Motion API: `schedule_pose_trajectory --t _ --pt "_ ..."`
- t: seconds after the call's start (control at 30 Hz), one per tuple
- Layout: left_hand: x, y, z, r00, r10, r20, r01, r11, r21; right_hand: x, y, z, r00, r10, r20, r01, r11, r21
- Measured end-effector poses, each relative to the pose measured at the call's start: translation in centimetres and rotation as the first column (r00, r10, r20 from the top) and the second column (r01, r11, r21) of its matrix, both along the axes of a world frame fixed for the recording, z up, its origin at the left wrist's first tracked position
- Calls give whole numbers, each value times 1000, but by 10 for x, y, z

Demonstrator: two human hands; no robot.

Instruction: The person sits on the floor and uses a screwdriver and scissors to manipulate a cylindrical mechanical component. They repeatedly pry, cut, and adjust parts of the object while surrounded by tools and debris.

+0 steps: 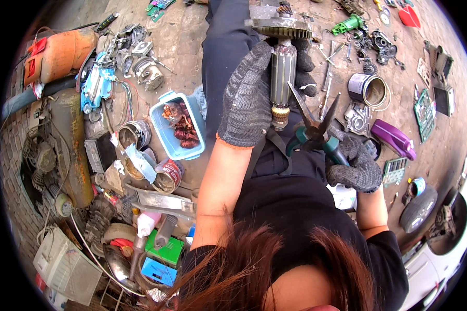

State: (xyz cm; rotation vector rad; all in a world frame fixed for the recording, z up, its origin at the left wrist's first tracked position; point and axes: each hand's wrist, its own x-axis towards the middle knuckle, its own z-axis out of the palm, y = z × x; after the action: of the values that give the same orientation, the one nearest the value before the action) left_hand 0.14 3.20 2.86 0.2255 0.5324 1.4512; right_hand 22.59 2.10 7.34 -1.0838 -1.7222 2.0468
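Observation:
My left hand (244, 98), in a grey knitted glove, grips a motor armature (284, 75) held upright over my lap. A toothed metal wheel sits at its upper end, and a copper-coloured commutator is at the lower end. My right hand (359, 163), gloved the same way, is closed round the dark green handles of a pair of pliers (314, 132). The plier jaws are spread and point up toward the armature; one tip overlaps its lower side in view, and I cannot tell whether it touches. Some right-hand fingers are hidden behind the handles.
Left of my leg stands a blue plastic basket (196, 149) with copper windings, beside open tins (167, 175). An orange gas cylinder (67, 54) lies farther left. Rightward are a tin can (367, 89), loose tools (328, 85), a purple casing (393, 139) and circuit boards (424, 115).

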Motion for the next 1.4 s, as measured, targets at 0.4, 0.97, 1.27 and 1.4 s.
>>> schedule_pose_trajectory --t 0.4,0.97,1.27,1.4 --pt "0 -5 -7 996 75 -39 -79 992 -97 10 -2 4 992 -78 100 100 964 -248" --pt "-3 -8 6 996 31 -88 -44 987 -158 9 -1 0 995 -35 92 48 987 -152" --pt "-2 -16 19 987 67 -143 -96 975 -203 1 0 6 992 -46 117 65 984 -166" --pt "-4 -20 15 980 115 -160 -149 964 -219 1 1 4 996 -7 92 20 991 -134"
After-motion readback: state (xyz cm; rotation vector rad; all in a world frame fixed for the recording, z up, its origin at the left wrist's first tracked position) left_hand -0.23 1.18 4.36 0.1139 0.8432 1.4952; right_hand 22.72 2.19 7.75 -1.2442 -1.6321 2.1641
